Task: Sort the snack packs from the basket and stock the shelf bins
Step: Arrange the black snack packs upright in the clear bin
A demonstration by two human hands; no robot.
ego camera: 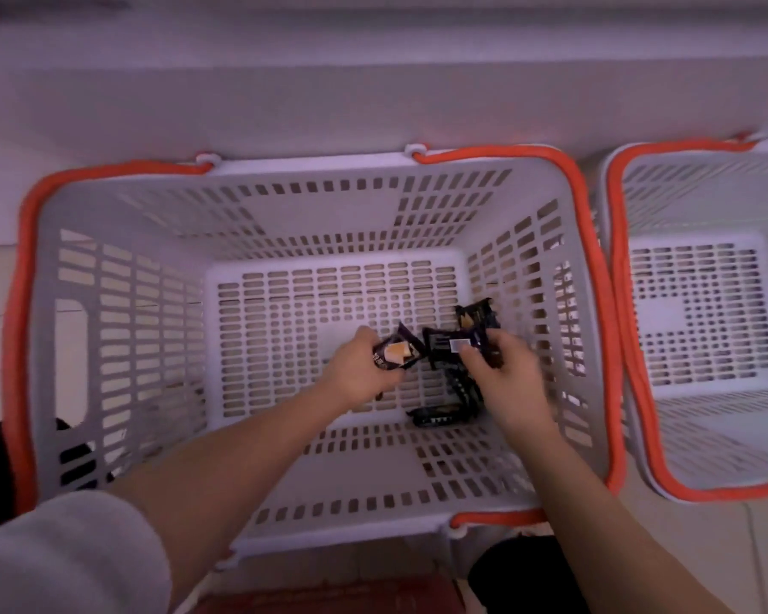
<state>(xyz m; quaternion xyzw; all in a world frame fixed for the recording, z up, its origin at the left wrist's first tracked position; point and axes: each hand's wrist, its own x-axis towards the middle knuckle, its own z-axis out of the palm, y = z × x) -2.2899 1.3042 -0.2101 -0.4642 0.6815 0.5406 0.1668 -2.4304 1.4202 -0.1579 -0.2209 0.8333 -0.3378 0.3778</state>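
Both hands reach into the grey basket [120, 303] with orange handles. Left hand [364, 370]: fingers curled round one dark snack pack [397, 354], held just above the basket floor. Right hand [508, 374]: fingers pinching a second pack [451, 347]; more dark packs [440, 414] lie on the floor beside it, near the right wall.

Nothing here can be read. The dark snack packs [451, 352] lying near the right side of the basket [120, 303] carry light print and a small white label, but all of it is too blurred to read.
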